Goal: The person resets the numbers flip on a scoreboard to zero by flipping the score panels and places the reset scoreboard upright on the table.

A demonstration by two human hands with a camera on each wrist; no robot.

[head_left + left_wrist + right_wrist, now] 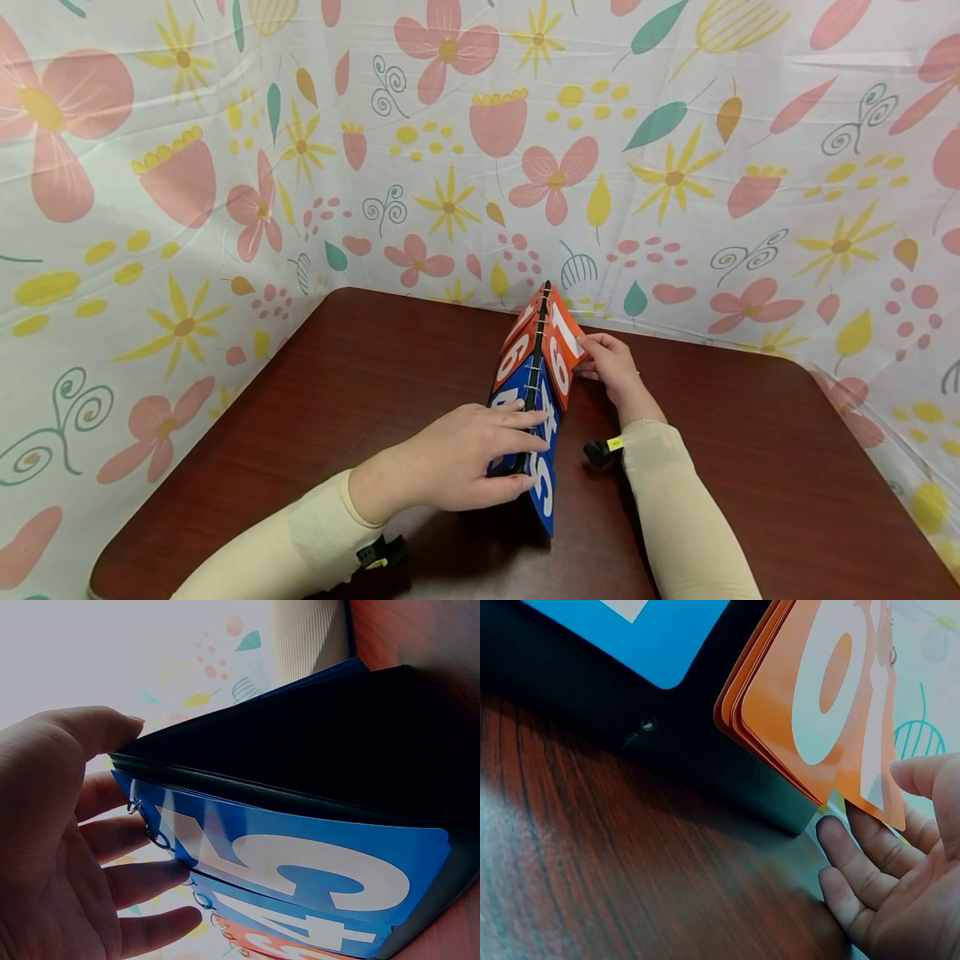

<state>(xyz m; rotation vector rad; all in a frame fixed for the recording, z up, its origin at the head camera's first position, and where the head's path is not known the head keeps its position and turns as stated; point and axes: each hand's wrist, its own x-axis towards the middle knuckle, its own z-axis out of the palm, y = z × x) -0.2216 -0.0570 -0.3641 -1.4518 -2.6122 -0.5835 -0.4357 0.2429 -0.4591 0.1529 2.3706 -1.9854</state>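
Note:
A tabletop flip scoreboard [537, 400] stands like a tent, with ring-bound number cards hanging on both sides of its black ridge. Across the near part of the ridge lies my left hand [468, 454], its fingers spread and fairly straight by the blue cards [330, 870]. Its thumb is at the black end of the stand in the left wrist view. At the far end, my right hand [611, 367] pinches the lower corner of an orange card [874, 765] marked 1 between thumb and fingers. That card is lifted away from the orange stack [795, 712] beside it.
The dark reddish-brown table [360, 358] has rounded corners. Behind and to the left hangs a white curtain [465, 183] printed with flowers. Small black devices, such as the one at the right wrist [600, 452], are strapped by the cream sleeves [675, 492].

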